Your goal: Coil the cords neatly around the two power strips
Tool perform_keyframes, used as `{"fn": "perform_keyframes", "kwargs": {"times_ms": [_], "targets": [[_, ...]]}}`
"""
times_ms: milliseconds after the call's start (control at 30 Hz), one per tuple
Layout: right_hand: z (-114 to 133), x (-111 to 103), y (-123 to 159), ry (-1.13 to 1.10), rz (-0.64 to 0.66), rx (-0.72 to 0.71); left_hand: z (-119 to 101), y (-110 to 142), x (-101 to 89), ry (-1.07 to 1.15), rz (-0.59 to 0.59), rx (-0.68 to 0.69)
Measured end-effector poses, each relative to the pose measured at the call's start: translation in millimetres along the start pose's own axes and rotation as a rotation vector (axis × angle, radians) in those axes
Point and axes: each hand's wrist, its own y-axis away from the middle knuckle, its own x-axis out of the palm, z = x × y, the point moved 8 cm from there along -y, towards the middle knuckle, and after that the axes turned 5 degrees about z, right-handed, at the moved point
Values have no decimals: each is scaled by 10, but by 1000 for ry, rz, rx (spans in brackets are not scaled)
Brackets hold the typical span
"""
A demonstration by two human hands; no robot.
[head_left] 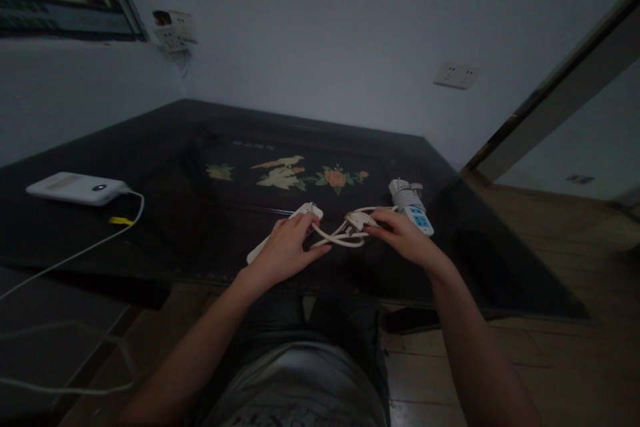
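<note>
My left hand [287, 240] rests over a white power strip [257, 250] at the near side of the dark table. Its fingers are bent round the strip's white cord [340, 240], with the thumb below; part of the grip is hidden. To the right, my right hand [400, 233] pinches a white plug [360, 220] between thumb and fingers. The cord lies in loose loops between both hands. Just beyond my right hand is a second power strip [417, 219] with blue sockets, its cord wound in a bundle round one end.
The black table [165, 233] has a painted bird and flowers on top. At its left lies a white device [75, 188] with a cable running off the near edge, beside a yellow tag [121, 220]. Wall sockets [456, 75] sit on the wall behind.
</note>
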Motion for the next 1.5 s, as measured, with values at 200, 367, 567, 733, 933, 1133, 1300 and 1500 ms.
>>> {"fn": "perform_keyframes", "kwargs": {"times_ms": [200,367,567,733,933,1133,1300,1500], "targets": [[-140,-557,112,-81,-433,139,138,57,36,61,-57,25],[-2,-1005,154,-207,-577,125,117,45,78,-19,-2,70],[345,-1317,95,-399,-498,98,71,68,45,-90,57,119],[594,-1402,50,-747,-464,13,-32,-66,-291,43,-102,104],[789,-1454,-10,-956,-642,-167,-569,-417,30,484,185,176],[687,-1628,-236,-860,-775,-237,-733,-414,811,999,502,-37],[675,-1928,-507,-786,-942,-313,-836,-254,882,968,618,-51],[557,-2198,-1063,-830,-923,-110,-925,-150,799,953,696,23]]}}
